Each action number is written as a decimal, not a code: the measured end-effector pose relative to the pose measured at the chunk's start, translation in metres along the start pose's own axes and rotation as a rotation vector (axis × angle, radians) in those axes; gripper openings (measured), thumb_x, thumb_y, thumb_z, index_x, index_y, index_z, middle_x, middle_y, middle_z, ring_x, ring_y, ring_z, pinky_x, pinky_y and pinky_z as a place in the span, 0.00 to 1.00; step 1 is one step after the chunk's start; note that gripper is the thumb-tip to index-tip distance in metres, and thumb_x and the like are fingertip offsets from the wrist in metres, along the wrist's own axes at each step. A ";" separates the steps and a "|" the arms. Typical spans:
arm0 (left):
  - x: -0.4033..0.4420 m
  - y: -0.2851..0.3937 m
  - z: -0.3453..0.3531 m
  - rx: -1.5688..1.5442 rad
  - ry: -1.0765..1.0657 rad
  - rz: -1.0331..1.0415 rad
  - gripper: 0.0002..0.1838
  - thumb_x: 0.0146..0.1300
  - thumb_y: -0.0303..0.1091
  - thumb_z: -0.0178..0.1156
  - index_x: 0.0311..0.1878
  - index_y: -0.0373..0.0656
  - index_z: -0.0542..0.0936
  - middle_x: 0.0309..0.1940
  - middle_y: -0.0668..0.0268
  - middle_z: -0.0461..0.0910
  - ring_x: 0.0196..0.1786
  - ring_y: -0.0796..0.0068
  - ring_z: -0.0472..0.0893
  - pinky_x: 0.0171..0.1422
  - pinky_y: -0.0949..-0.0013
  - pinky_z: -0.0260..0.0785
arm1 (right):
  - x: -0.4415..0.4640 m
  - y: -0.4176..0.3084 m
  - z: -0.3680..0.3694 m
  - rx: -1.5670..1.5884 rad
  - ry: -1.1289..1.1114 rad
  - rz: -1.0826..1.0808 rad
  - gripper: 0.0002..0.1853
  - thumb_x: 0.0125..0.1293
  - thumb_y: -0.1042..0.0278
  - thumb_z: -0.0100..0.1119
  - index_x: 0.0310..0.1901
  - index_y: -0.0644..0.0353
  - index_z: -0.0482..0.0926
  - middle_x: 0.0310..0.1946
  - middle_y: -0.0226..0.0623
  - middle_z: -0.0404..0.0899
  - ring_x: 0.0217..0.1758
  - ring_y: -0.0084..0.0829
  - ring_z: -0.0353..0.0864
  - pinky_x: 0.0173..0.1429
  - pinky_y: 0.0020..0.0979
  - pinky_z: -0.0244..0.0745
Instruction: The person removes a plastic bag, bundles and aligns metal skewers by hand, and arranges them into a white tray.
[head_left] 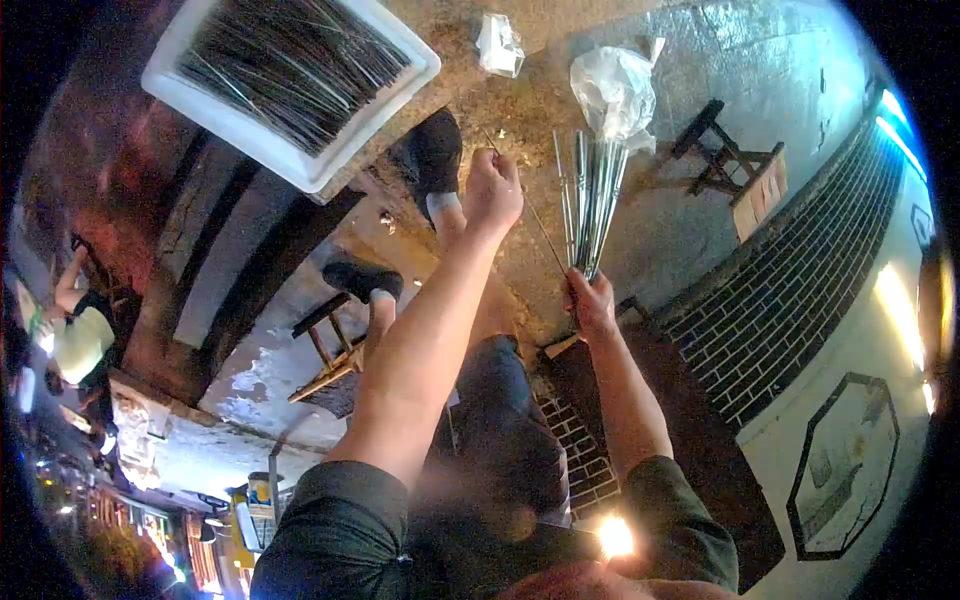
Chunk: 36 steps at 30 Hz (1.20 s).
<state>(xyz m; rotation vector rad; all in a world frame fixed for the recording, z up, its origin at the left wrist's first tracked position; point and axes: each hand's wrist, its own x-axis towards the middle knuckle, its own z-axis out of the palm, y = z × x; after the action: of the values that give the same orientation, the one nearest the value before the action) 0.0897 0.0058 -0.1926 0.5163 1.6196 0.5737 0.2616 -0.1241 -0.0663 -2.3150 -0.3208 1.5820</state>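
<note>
My left hand [495, 190] is closed, pinching a thin dark stick [543, 228] that slants down to the right toward my other hand. My right hand [592, 302] grips the lower end of a bundle of thin, shiny, silvery sticks [595, 195], which fan out upward. Whether the single stick's lower end is also held in my right hand, I cannot tell. Just beyond the bundle's upper ends lies a crumpled clear plastic bag [612, 90]. To the upper left, a white tray [425, 65] holds many long, thin, dark sticks [290, 70].
A small white packet [500, 45] lies near the top. Low wooden stools stand at the right [728, 150] and left [330, 350]. My dark shoes [362, 280] rest below the tray. Another person [82, 340] is at far left. A brick-patterned wall [790, 290] runs along the right.
</note>
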 end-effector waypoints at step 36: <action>-0.109 -0.228 -0.262 0.067 0.286 -0.243 0.14 0.59 0.38 0.58 0.39 0.36 0.78 0.36 0.52 0.82 0.41 0.56 0.82 0.44 0.63 0.73 | 0.138 -0.222 0.385 -1.193 0.107 -0.998 0.25 0.63 0.54 0.53 0.54 0.63 0.64 0.44 0.56 0.76 0.44 0.57 0.76 0.46 0.52 0.73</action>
<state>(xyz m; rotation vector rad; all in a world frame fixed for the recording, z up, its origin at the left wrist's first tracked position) -0.1589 -0.2585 -0.2279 0.2876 1.9456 0.4250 -0.0488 0.1817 -0.2305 -2.0949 -2.4124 0.7318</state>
